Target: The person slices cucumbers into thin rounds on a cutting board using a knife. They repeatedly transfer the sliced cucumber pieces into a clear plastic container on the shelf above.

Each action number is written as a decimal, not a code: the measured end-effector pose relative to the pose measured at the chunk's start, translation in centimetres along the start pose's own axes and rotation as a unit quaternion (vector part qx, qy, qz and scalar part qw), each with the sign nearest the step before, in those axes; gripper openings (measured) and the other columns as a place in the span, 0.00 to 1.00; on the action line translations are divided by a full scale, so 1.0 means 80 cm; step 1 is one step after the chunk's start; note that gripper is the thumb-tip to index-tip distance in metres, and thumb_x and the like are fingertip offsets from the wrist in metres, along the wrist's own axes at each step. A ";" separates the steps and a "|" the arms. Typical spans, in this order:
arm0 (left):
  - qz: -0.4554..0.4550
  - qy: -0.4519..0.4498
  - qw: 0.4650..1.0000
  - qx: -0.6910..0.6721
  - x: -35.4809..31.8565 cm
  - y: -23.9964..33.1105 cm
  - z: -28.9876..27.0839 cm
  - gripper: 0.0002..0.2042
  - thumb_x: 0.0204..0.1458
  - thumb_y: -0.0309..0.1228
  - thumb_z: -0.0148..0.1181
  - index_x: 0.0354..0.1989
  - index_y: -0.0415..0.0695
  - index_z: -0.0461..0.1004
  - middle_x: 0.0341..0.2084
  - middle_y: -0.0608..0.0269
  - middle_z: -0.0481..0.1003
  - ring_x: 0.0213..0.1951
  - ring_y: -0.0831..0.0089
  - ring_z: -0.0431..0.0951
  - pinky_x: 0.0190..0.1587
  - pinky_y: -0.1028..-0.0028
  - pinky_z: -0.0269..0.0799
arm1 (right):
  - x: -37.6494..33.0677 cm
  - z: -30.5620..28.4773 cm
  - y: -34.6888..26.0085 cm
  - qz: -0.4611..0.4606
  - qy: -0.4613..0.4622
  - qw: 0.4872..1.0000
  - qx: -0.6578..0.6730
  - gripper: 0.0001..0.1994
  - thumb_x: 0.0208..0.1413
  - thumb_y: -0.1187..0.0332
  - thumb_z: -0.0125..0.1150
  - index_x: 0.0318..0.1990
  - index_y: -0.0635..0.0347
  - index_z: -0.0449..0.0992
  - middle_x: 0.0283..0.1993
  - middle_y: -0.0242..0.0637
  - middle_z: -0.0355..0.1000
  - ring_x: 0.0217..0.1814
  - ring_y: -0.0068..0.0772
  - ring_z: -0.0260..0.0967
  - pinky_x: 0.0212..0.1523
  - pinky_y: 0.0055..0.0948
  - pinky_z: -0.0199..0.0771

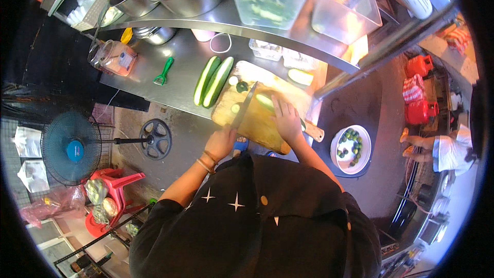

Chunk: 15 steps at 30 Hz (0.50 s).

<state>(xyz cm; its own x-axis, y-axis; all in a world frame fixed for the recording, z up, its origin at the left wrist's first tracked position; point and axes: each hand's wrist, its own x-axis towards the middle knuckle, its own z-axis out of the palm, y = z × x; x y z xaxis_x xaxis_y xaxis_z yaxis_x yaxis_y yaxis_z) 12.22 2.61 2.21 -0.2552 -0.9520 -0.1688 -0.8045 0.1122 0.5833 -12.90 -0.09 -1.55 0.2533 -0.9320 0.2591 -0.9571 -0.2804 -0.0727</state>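
Head view: left hand (220, 143) clenched round long steel knife (244, 104), slicing; right hand (286, 119) pins halved green cucumber (265, 102) on wooden cutting board (257, 121). Next, probably: fingers retreat from blade.

Bright daylight w/ warm glare on clear tubs (346, 5), heavy fisheye bend, dark vignette at rim.

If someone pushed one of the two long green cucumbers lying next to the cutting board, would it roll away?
Probably a little. The whole cucumbers are long and round, lying on a smooth steel counter, so a sideways push might roll one. They touch each other and the cutting board, which would likely stop it. They look firm, not floppy.
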 end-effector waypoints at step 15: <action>-0.007 -0.013 0.994 0.104 0.019 0.042 0.043 0.13 0.57 0.38 0.45 0.32 0.40 0.63 0.17 0.42 0.72 0.24 0.44 0.75 0.26 0.52 0.70 | -0.031 -0.029 0.030 0.026 -0.050 0.991 0.118 0.30 0.50 0.58 0.59 0.62 0.41 0.59 0.44 0.42 0.63 0.43 0.46 0.68 0.40 0.38 0.73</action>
<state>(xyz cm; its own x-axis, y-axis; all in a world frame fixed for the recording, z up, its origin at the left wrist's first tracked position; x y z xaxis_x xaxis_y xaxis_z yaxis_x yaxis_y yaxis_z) 7.30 2.51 1.21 -0.2557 -0.9462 -0.1983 -0.9007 0.1586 0.4044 -16.16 2.10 -0.18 0.2287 -0.9614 0.1531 -0.9127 -0.2664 -0.3098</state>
